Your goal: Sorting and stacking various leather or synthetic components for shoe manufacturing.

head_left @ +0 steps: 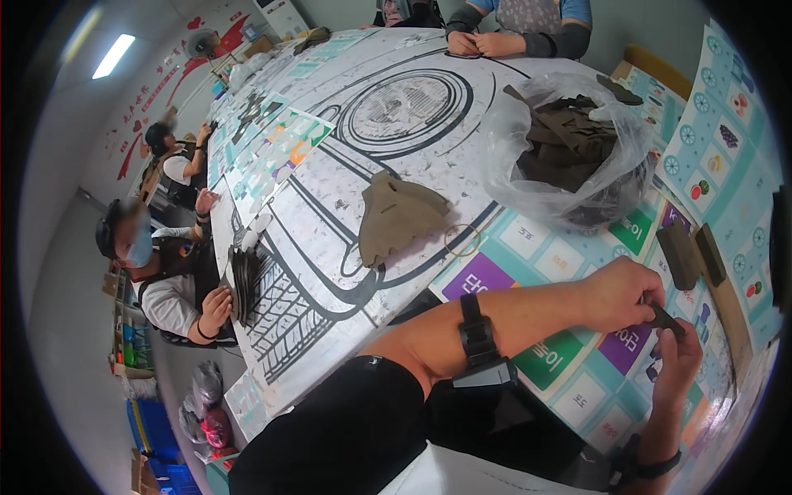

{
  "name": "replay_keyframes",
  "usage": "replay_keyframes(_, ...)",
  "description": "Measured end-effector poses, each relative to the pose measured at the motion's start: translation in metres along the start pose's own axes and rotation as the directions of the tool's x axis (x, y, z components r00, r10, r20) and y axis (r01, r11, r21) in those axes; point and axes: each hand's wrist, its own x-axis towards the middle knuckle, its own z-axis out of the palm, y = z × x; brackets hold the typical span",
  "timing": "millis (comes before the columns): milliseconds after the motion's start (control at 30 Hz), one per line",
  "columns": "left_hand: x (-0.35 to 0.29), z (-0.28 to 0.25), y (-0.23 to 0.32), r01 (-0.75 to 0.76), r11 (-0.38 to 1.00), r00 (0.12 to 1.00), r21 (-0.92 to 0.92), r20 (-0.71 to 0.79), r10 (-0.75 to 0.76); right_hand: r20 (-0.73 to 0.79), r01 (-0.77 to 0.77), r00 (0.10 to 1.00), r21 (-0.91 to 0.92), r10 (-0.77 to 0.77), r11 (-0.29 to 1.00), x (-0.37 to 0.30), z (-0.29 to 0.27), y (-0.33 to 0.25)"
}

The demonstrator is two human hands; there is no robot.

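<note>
My left hand (625, 290) reaches across to the right side of the table, its fingers closed on one end of a small dark brown strip (667, 320) that looks like cloth. Below it, my right hand (678, 363) pinches the strip's other end between thumb and fingers. Just beyond my hands lie two folded brown pieces (678, 256). Farther off, a clear plastic bag (503, 177) stands open, filled with loose brown strips (569, 136). A stack of fan-shaped brown pieces (400, 216) rests left of the bag, with a thin tan band (462, 240) beside it.
Colourful printed sheets (557, 247) cover the table (346, 280) near my arms. At the left, a co-worker (177, 289) holds a stack of dark pieces (241, 285); another person (177, 161) sits farther along. Across the table, a person's hands (487, 44) work on something dark.
</note>
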Motion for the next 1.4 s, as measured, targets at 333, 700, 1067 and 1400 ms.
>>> replay_keyframes(333,-0.002,0.008,-0.004,-0.015,1.000,1.000,0.014,0.020,0.015,0.076,0.008,0.997,-0.062,-0.003,0.998,0.001,0.006,-0.003)
replay_keyframes(700,-0.002,0.008,-0.002,-0.040,0.998,0.996,-0.051,0.080,0.044,0.042,-0.003,0.999,-0.013,0.003,1.000,-0.003,0.000,-0.005)
replay_keyframes(1067,-0.001,0.004,0.004,0.001,0.988,0.999,0.156,0.036,-0.007,-0.026,-0.018,1.000,-0.021,0.018,1.000,-0.003,0.000,-0.027)
replay_keyframes(1400,-0.003,0.012,0.001,0.184,0.977,0.980,-0.106,-0.052,-0.190,0.120,-0.006,0.993,0.133,-0.010,0.991,-0.004,0.011,-0.024)
